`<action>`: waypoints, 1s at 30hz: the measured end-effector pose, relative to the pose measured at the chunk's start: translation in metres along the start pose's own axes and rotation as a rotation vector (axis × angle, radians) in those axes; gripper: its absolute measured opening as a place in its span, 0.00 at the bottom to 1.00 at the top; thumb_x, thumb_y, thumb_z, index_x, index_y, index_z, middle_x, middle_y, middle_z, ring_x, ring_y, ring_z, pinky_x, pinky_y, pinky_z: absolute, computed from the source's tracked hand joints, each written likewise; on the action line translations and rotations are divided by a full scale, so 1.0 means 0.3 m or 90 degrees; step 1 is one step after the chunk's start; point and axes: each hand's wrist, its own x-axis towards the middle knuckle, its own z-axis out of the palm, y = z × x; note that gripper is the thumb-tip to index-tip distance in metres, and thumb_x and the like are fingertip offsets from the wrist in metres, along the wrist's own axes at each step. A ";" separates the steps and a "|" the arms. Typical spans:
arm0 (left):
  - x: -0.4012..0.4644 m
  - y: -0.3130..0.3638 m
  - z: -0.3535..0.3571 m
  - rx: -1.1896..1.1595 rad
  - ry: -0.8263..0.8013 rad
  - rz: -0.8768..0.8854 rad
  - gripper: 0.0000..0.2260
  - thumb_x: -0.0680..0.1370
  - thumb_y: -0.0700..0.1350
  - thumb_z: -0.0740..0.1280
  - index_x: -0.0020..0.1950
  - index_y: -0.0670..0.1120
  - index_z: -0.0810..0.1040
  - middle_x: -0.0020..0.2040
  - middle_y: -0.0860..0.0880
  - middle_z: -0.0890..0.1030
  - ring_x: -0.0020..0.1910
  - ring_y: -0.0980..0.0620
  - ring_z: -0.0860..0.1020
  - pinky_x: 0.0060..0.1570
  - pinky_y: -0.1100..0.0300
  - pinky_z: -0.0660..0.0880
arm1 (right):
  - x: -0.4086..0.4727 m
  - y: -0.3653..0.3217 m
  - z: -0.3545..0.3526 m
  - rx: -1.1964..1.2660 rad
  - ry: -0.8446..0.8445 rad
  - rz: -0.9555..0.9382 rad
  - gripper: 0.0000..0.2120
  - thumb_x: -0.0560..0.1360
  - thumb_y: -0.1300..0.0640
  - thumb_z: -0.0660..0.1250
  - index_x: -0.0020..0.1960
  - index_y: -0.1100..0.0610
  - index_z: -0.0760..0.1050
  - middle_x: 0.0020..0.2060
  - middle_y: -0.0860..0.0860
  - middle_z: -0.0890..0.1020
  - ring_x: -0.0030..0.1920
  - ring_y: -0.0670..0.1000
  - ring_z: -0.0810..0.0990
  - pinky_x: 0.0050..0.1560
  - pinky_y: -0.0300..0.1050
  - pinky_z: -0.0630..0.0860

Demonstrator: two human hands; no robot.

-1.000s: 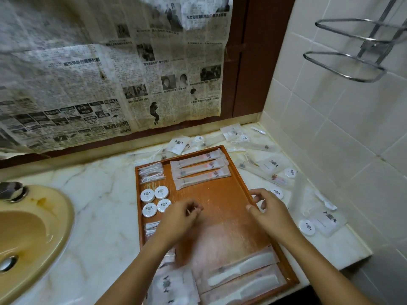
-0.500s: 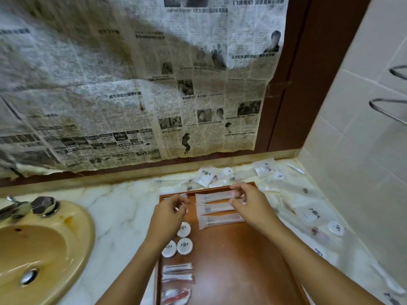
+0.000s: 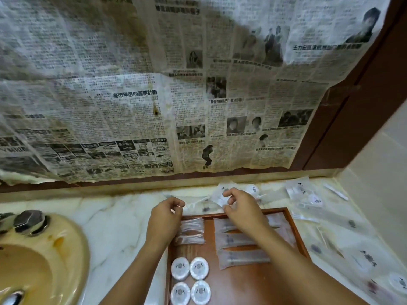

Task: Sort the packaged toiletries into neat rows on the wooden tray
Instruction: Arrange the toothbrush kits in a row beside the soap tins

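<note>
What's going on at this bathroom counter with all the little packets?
A person is sorting hotel-style toiletries onto a wooden tray. Long sachets and four round soaps already lie in rows on it. The right hand pinches a flat white packet behind the tray; the left hand reaches for another. More packets lie loose on the marble.

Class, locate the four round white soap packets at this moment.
In the head view, the round soap packets sit as a two-by-two block at the wooden tray's near-left corner.

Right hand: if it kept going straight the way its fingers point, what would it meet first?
Probably the white sachet on the counter just beyond the wooden tray; the right hand looks nearly on it already, though depth is unclear.
</note>
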 end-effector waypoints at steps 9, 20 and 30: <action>0.155 -0.092 0.022 0.078 0.001 0.027 0.08 0.78 0.42 0.66 0.44 0.54 0.81 0.43 0.57 0.80 0.42 0.57 0.78 0.44 0.56 0.76 | 0.120 0.005 0.127 -0.116 0.037 -0.013 0.15 0.73 0.53 0.70 0.60 0.48 0.76 0.56 0.47 0.73 0.61 0.50 0.68 0.59 0.46 0.72; 0.198 -0.129 0.037 0.121 -0.056 0.101 0.03 0.77 0.46 0.71 0.46 0.52 0.84 0.44 0.57 0.79 0.50 0.54 0.74 0.51 0.55 0.73 | 0.167 -0.022 0.190 -0.153 0.012 -0.133 0.10 0.74 0.50 0.71 0.55 0.44 0.80 0.52 0.43 0.71 0.59 0.47 0.66 0.56 0.43 0.62; 0.204 -0.139 0.029 0.224 -0.064 0.123 0.02 0.76 0.46 0.70 0.45 0.52 0.82 0.41 0.56 0.82 0.43 0.54 0.79 0.44 0.58 0.74 | 0.165 -0.004 0.190 -0.169 0.017 -0.132 0.07 0.74 0.51 0.69 0.52 0.46 0.81 0.49 0.43 0.72 0.58 0.47 0.68 0.58 0.46 0.67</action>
